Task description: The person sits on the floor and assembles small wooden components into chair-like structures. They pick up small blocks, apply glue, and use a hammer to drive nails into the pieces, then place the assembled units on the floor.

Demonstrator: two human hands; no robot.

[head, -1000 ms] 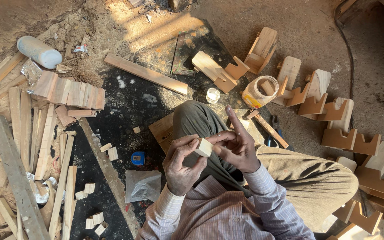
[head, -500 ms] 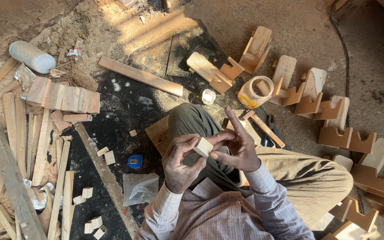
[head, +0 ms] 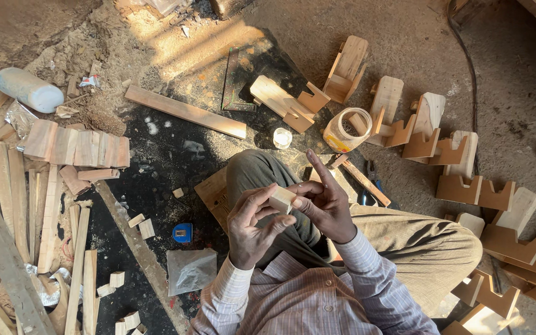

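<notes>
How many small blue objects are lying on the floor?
1. The small blue object lies on the dark floor patch, left of the person's knee, just above the grey plastic bag. Others may be hidden under the wood pieces.

The small pale rectangular wooden block point(head: 282, 199) sits pinched between my two hands, fingertips of my left hand point(head: 252, 228) under it, my right hand point(head: 327, 201) gripping its far end, tilted slightly.

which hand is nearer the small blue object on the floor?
Left. The left hand is just right of the small blue object; the right hand is farther right, past the small wood block both hold.
</notes>
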